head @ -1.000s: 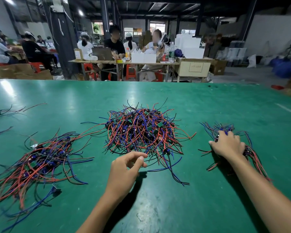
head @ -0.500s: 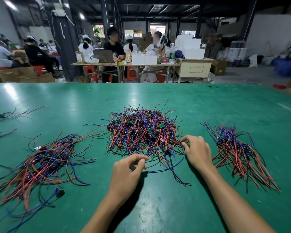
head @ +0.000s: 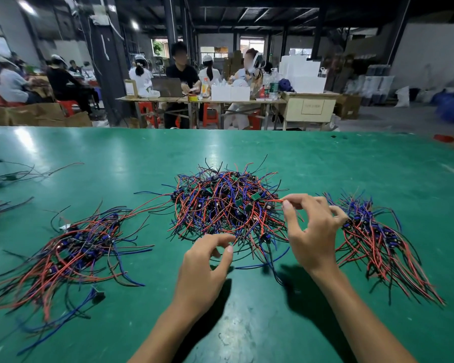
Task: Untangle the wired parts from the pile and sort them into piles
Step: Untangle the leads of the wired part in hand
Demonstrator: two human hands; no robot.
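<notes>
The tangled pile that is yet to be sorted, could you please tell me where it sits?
In the head view the tangled pile lies mid-table on the green table, between two sorted piles, just beyond the left hand; the right hand pinches a red wire at its right edge.

Big dark room w/ black roof beams (head: pixel 247 11) & bright lamps (head: pixel 134 24). Grey wall (head: pixel 430 56) on the right. Windows (head: pixel 212 52) far back. People sit at a long table (head: pixel 194 100) w/ red stools (head: pixel 210 115) & white boxes (head: pixel 300 74). Grey floor (head: pixel 393 119).
</notes>
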